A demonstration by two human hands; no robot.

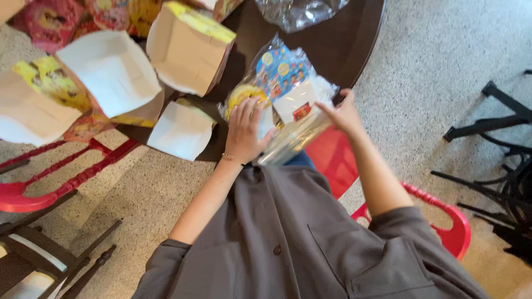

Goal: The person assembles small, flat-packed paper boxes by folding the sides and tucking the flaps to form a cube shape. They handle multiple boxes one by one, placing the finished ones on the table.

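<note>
I'm looking down at both hands working a clear plastic bag (288, 102) stuffed with colourful printed cards and white sheets, which sits at the near edge of the dark round surface (354, 39), partly over my lap. My left hand (246, 130) lies flat on top of the bag, fingers (247, 111) spread and pressing down on its yellow-and-white part rather than curled around it. My right hand (344, 113) pinches the bag's right edge, thumb and fingers closed on the plastic near the white corner. As I judge it, the step in hand is steadying the bag, and to do that well I'd keep the left palm firm, since the slippery film could slide off the edge, and hold the right pinch on the film alone so the cards inside don't bend. The bag lies under the left fingers and between those of the right, touching both. Left of it, open cardboard boxes (188, 50) with pale insides lie scattered, well apart from the hands. A red chair (443, 221) shows beneath me, and another plastic bag (299, 11) lies across the surface.
</note>
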